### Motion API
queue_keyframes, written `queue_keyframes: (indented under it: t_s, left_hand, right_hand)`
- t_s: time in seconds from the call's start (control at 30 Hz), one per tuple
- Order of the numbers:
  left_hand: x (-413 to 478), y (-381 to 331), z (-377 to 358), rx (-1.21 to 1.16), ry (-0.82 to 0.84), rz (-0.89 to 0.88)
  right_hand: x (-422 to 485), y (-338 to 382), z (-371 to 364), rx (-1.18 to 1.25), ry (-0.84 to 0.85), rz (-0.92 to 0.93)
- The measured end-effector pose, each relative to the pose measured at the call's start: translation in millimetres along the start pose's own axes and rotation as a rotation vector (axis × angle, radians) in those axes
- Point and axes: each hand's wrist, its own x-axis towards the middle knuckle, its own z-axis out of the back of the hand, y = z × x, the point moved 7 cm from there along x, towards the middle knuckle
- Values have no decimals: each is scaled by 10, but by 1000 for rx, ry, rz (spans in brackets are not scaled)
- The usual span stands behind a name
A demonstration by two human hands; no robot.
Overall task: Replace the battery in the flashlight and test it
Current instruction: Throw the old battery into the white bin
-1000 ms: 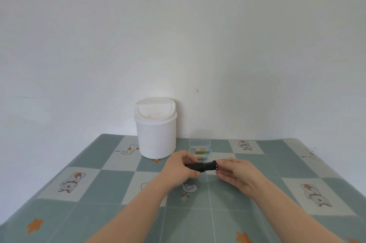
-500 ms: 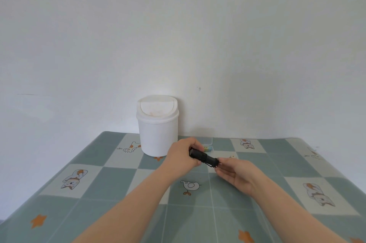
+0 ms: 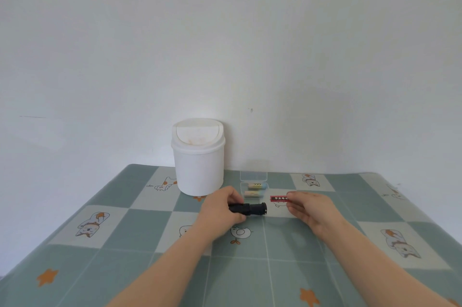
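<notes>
A small black flashlight (image 3: 250, 208) lies level above the table, its right end pointing toward my right hand. My left hand (image 3: 222, 209) grips its left half. My right hand (image 3: 310, 208) pinches one end of a red battery (image 3: 278, 198) with white lettering, a short gap to the right of the flashlight's end. Behind them a clear plastic case (image 3: 253, 176) stands open on the table, with two pale batteries (image 3: 254, 189) lying in it.
A white swing-lid bin (image 3: 198, 156) stands at the back of the table against the wall, just left of the case. The table wears a teal and white checked cloth (image 3: 275, 256) with cartoon animals. Its left edge and far right corner are in view.
The hands were together at the flashlight. Now my right hand has drawn away to the right with a red battery in its fingers. The flashlight has swung back to level, and the case shows again.
</notes>
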Motion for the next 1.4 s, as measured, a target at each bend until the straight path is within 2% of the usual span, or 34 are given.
queue_keyframes:
  t_s: [0.33,0.4,0.53,0.6,0.77,0.93,1.4]
  left_hand:
    - [4,-87,6,189,12,-42]
    - [21,-241,177,251,-84,-97]
    - [93,-598,745,415,-466,-283]
    - [151,-687,960,543,-581,-327]
    - [345,-550,1072,835,-442,-170]
    - [293,-588,1127,811,-464,-154]
    - [-60,-895,1201,826,-182,-59]
  right_hand:
    - [46,21,35,-10,-15,26]
    - [44,29,19,-7,-13,27]
    - [55,48,2,-2,-9,30]
    - [60,55,-3,-10,-9,27]
    - [16,97,-62,-12,5,37]
    - [-64,130,-156,-36,24,51]
    - [-356,516,-616,9,158,120]
